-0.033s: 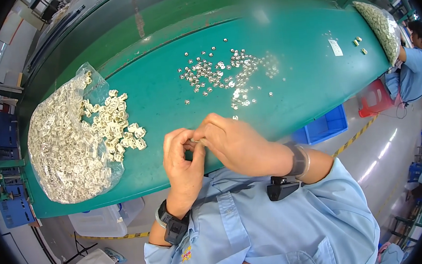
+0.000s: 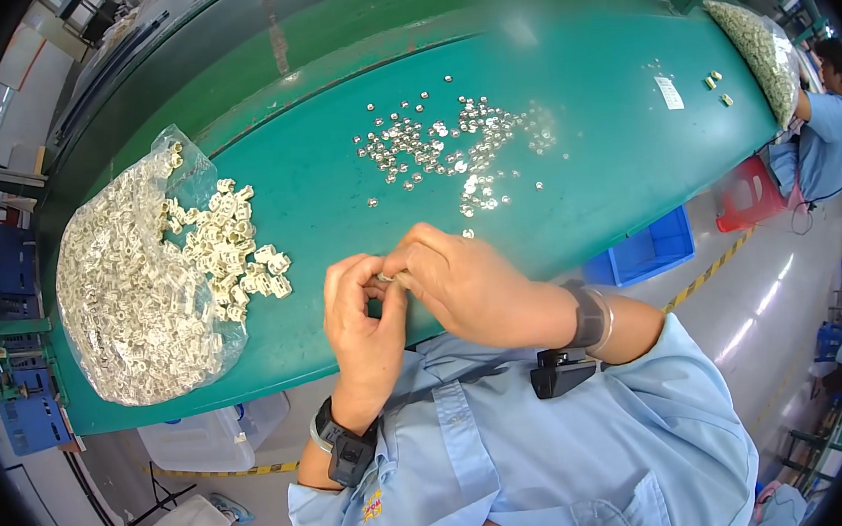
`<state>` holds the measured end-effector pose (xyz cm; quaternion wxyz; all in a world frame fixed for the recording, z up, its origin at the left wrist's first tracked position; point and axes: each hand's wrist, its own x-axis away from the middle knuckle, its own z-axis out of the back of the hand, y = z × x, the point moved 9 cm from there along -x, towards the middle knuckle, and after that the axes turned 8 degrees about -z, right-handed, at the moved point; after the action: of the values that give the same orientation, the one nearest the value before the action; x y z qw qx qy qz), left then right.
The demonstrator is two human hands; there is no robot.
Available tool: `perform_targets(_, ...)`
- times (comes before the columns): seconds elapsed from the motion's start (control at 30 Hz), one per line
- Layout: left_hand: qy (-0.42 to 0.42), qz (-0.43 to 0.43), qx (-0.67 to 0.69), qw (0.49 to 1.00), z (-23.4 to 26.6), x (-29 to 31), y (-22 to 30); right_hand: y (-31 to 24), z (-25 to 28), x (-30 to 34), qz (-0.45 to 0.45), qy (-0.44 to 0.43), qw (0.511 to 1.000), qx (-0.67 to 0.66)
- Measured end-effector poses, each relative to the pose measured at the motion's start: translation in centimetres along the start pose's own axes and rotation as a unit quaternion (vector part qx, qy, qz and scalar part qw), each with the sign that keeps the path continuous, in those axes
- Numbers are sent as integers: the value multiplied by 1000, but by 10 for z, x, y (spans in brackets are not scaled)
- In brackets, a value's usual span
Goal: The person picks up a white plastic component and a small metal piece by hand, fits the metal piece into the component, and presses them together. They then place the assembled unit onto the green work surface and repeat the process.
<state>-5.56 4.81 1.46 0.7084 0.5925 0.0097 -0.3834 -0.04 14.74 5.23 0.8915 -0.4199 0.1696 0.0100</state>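
My left hand (image 2: 357, 314) and my right hand (image 2: 463, 284) meet over the near edge of the green table. Their fingertips are pinched together around a small cream plastic part (image 2: 385, 278), mostly hidden by the fingers. Whether a metal piece is also in the pinch, I cannot make out. Beyond my hands lie many loose, shiny round metal pieces (image 2: 411, 144), spread over the middle of the table. To the left, a heap of cream plastic parts (image 2: 228, 235) spills from a large clear plastic bag (image 2: 133, 288) filled with the same parts.
The green tabletop (image 2: 315, 192) curves across the view. At its far right stand another full bag (image 2: 753, 49), a white label (image 2: 670, 93) and a few loose parts. A person in blue (image 2: 826, 142) sits there. Below the edge are a blue bin (image 2: 650, 248) and a clear box (image 2: 196, 443).
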Motion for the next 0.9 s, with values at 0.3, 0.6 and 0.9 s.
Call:
perform_targets(0.3, 22, 40, 96, 994, 1, 2, -3, -5, 34, 7, -6, 56, 996, -63)
perform_targets(0.6, 7, 54, 128, 990, 7, -6, -1, 10, 53, 7, -42, 62, 992, -97)
perform_targets(0.9, -61, 66, 14, 996, 40, -129, 12, 35, 41, 17, -58, -5, 987, -149)
